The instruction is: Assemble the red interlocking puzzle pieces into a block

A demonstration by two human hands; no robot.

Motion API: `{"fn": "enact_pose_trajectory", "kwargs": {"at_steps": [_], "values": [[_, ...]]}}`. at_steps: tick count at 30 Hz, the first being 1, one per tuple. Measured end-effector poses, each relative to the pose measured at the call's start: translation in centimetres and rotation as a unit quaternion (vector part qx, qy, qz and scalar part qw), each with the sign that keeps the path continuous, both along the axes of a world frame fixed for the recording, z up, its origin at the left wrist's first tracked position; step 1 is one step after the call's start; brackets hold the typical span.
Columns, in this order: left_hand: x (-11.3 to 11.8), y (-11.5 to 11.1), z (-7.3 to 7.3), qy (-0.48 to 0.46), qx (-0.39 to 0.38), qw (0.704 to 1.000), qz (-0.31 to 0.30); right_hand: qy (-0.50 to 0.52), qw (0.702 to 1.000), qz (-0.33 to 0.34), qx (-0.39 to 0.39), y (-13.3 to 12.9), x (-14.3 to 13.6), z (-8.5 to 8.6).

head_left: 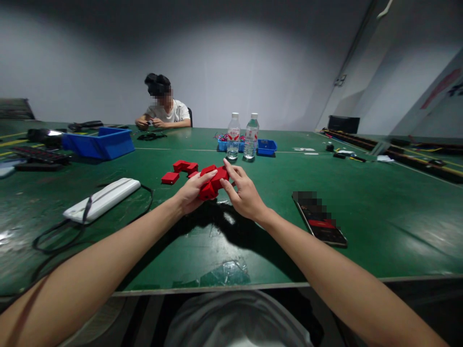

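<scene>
Above the green table, my left hand (191,193) is closed around a red block piece (209,191) made of joined cube shapes. My right hand (243,193) grips the same piece from the right, with the thumb and fingertips on its end. Whether it is one part or several put together, I cannot tell. Just beyond my left hand lie more red blocks: an angled one (185,166) and a flat square one (170,178). A further bit of red beside my left fingers is partly hidden.
A white power bank-like box (103,200) with a black cable lies left, a phone (318,219) right. Two water bottles (233,137) stand ahead before small blue trays (266,147). A blue bin (99,143) is at far left. Across the table sits a person (177,112) wearing a headset.
</scene>
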State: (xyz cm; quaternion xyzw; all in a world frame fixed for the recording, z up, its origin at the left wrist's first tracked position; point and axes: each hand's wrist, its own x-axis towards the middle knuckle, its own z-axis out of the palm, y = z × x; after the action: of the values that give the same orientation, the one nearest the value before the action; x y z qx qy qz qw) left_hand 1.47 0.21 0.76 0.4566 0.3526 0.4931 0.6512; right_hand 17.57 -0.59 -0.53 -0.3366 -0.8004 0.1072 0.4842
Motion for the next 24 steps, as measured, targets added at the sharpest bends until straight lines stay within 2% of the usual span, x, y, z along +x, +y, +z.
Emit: {"fn": "enact_pose_trajectory", "kwargs": {"at_steps": [8, 14, 18, 24], "values": [[0.2, 0.0, 0.1, -0.024, 0.015, 1.000, 0.001, -0.015, 1.000, 0.021, -0.013, 0.0, 0.1, 0.1], [0.2, 0.1, 0.6, -0.094, -0.060, 0.994, 0.023, 0.008, 0.994, 0.071, -0.080, -0.1, -0.7, -1.1], [0.1, 0.2, 0.5, -0.113, -0.094, 0.989, -0.009, 0.033, 0.990, 0.069, -0.116, 0.2, -0.9, -1.6], [0.8, -0.4, -0.1, -0.116, -0.077, 0.989, -0.042, 0.056, 0.990, 0.086, -0.094, 0.3, -0.8, -1.5]]}}
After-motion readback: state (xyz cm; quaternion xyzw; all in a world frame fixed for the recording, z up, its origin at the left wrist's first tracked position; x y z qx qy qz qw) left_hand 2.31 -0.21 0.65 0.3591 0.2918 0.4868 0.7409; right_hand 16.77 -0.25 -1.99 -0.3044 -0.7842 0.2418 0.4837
